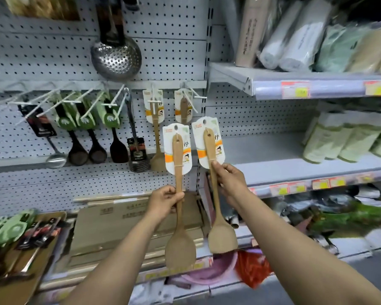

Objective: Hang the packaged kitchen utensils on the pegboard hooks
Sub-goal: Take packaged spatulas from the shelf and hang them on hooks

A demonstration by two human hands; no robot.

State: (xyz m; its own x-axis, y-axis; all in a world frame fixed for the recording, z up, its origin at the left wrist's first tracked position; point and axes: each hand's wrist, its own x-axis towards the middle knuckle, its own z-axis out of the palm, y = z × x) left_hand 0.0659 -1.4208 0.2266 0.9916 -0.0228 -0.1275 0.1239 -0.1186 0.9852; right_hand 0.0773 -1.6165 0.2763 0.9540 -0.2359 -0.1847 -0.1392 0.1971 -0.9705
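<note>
We are gripping one carded wooden spatula in our left hand, pinching a second wooden spatula in our right hand, both hanging blade-down near the pegboard's right edge

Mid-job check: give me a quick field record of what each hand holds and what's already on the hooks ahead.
left hand: grips handle of carded wooden spatula, blade down
right hand: pinches handle of second carded wooden spatula, blade down
both cards: below the hooks, not yet hung
pegboard hooks: two matching wooden spatulas already hanging
further left: dark wooden spoons on green cards
above: perforated steel skimmer
</note>
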